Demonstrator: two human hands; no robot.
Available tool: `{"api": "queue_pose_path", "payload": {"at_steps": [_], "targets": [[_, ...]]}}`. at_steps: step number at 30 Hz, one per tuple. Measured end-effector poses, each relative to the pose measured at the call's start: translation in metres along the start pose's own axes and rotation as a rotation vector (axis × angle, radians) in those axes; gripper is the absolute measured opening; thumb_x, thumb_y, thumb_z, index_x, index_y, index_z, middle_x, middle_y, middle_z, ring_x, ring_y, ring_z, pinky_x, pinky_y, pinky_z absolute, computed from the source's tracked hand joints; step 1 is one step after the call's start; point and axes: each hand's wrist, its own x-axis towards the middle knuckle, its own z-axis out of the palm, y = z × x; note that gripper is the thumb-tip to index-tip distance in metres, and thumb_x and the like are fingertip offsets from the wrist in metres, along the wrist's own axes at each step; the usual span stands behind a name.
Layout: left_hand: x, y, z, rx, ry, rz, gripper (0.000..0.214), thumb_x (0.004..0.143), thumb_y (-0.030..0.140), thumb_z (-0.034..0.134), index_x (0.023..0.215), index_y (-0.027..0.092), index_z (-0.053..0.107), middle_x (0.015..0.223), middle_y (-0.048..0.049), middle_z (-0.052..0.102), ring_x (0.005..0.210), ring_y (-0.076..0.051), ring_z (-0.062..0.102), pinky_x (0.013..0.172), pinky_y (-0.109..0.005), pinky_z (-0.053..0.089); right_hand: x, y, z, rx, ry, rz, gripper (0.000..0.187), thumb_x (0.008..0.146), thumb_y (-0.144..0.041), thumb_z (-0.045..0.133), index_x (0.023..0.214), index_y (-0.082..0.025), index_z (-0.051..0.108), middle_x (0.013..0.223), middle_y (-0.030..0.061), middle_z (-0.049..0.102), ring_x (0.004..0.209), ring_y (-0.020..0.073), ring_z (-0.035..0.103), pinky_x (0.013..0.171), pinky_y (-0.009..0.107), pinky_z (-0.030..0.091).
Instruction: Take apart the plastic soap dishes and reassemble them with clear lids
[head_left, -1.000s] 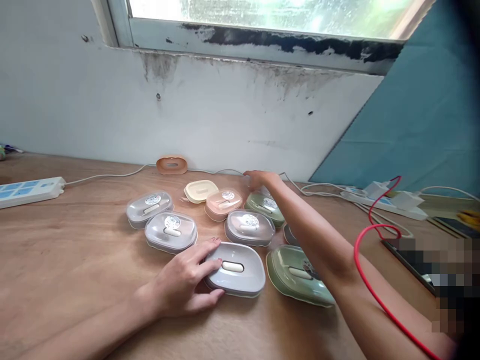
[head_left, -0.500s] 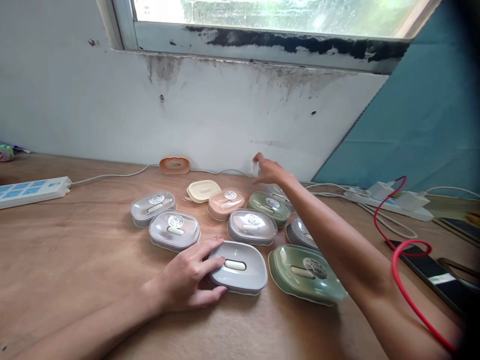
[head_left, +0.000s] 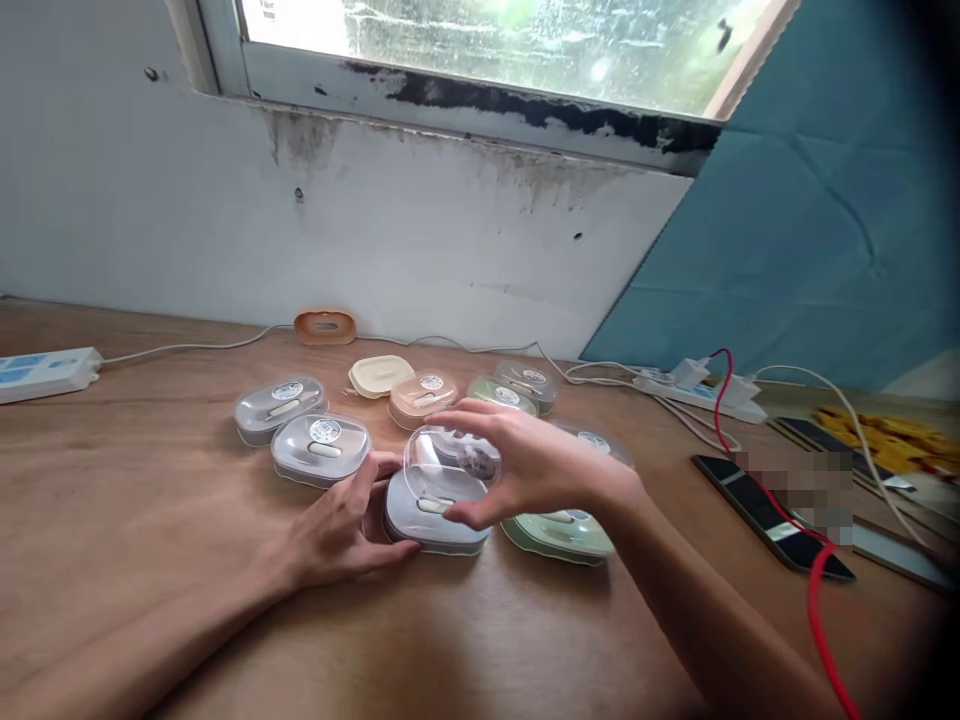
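Note:
A grey soap box with a pale slot in its top sits on the table in front of me. My left hand grips its left side, fingers behind and thumb along the front edge. Above it, my right hand holds a clear plastic lid between thumb and fingers, tilted over the box. Next to the grey one is a green soap box with a clear lid, partly hidden by my right wrist. Another lidded grey soap box stands just left of my left hand.
Behind stand a pink soap box, a cream piece, an orange piece against the wall and several more lidded boxes. Power strips lie at both sides. Right are a phone and a red cable.
My right hand has come back from near the wall with the clear lid, now over the grey soap box. My left hand stays on the box. The view has turned slightly right.

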Motion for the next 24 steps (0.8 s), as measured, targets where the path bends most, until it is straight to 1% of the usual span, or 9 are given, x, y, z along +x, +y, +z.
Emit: {"api": "queue_pose_path", "payload": {"at_steps": [3,6,8,10,12,15,18,20,24], "targets": [[0.000,-0.003,0.002,-0.075,0.045,0.045,0.096,0.075,0.038,0.089,0.147,0.029,0.026,0.148,-0.0156,0.054,0.139,-0.034,0.056,0.118,-0.054,0.048,0.003,-0.002,0.016,-0.072,-0.087,0.063,0.090,0.071,-0.055,0.083,0.149,-0.021,0.054,0.128,0.0125,0.065,0.106,0.0318,0.066,0.082,0.041,0.052],[0.001,-0.005,0.001,-0.123,0.047,0.064,0.100,0.076,0.036,0.090,0.151,0.031,0.025,0.151,-0.0146,0.050,0.139,-0.033,0.056,0.115,-0.051,0.052,0.013,0.001,0.034,-0.060,-0.145,0.013,0.091,0.074,-0.061,0.078,0.151,-0.020,0.052,0.126,0.0130,0.067,0.101,0.0318,0.068,0.078,0.040,0.052],[0.002,-0.006,0.000,-0.097,0.046,0.101,0.098,0.076,0.035,0.089,0.152,0.031,0.027,0.152,-0.0146,0.049,0.137,-0.032,0.058,0.111,-0.048,0.056,0.018,0.002,0.045,-0.041,-0.145,-0.037,0.089,0.076,-0.061,0.077,0.150,-0.018,0.053,0.128,0.0143,0.067,0.104,0.0324,0.068,0.081,0.040,0.052],[0.003,-0.005,-0.001,-0.027,0.046,0.145,0.096,0.077,0.035,0.088,0.152,0.029,0.029,0.151,-0.0155,0.048,0.135,-0.033,0.059,0.110,-0.048,0.057,0.022,0.003,0.052,-0.024,-0.125,-0.063,0.085,0.078,-0.060,0.076,0.147,-0.015,0.055,0.130,0.0158,0.067,0.108,0.0331,0.068,0.085,0.040,0.052],[0.004,-0.004,-0.001,0.020,0.045,0.172,0.093,0.079,0.036,0.086,0.152,0.028,0.030,0.151,-0.0164,0.047,0.134,-0.033,0.059,0.110,-0.048,0.057,0.023,0.003,0.054,-0.008,-0.114,-0.064,0.082,0.079,-0.060,0.076,0.145,-0.015,0.057,0.130,0.0157,0.067,0.109,0.0326,0.068,0.086,0.040,0.052],[0.004,-0.004,-0.002,0.028,0.037,0.202,0.088,0.082,0.035,0.083,0.152,0.027,0.029,0.151,-0.0162,0.048,0.133,-0.032,0.060,0.110,-0.046,0.056,0.020,0.003,0.052,-0.033,-0.121,-0.029,0.080,0.079,-0.060,0.076,0.144,-0.017,0.059,0.127,0.0142,0.070,0.105,0.0321,0.069,0.082,0.039,0.052],[0.003,-0.004,-0.003,0.052,0.027,0.219,0.086,0.082,0.034,0.082,0.151,0.026,0.031,0.150,-0.0153,0.049,0.138,-0.031,0.055,0.113,-0.044,0.054,0.015,0.003,0.049,-0.067,-0.125,-0.007,0.086,0.076,-0.062,0.077,0.146,-0.016,0.057,0.131,0.0140,0.068,0.106,0.0339,0.069,0.084,0.040,0.051],[0.002,-0.004,-0.003,0.063,0.018,0.226,0.088,0.080,0.033,0.084,0.150,0.025,0.031,0.150,-0.0151,0.048,0.141,-0.032,0.051,0.115,-0.044,0.052,0.012,0.002,0.048,-0.072,-0.158,-0.014,0.091,0.073,-0.061,0.080,0.148,-0.016,0.054,0.137,0.0143,0.065,0.109,0.0353,0.068,0.086,0.041,0.052],[0.001,-0.001,-0.003,0.070,0.014,0.232,0.089,0.076,0.027,0.083,0.149,0.025,0.033,0.149,-0.0140,0.049,0.140,-0.030,0.053,0.114,-0.042,0.052,0.008,-0.001,0.046,-0.097,-0.234,0.039,0.099,0.072,-0.053,0.083,0.156,-0.017,0.043,0.137,0.0147,0.062,0.107,0.0345,0.068,0.083,0.040,0.053]]}}
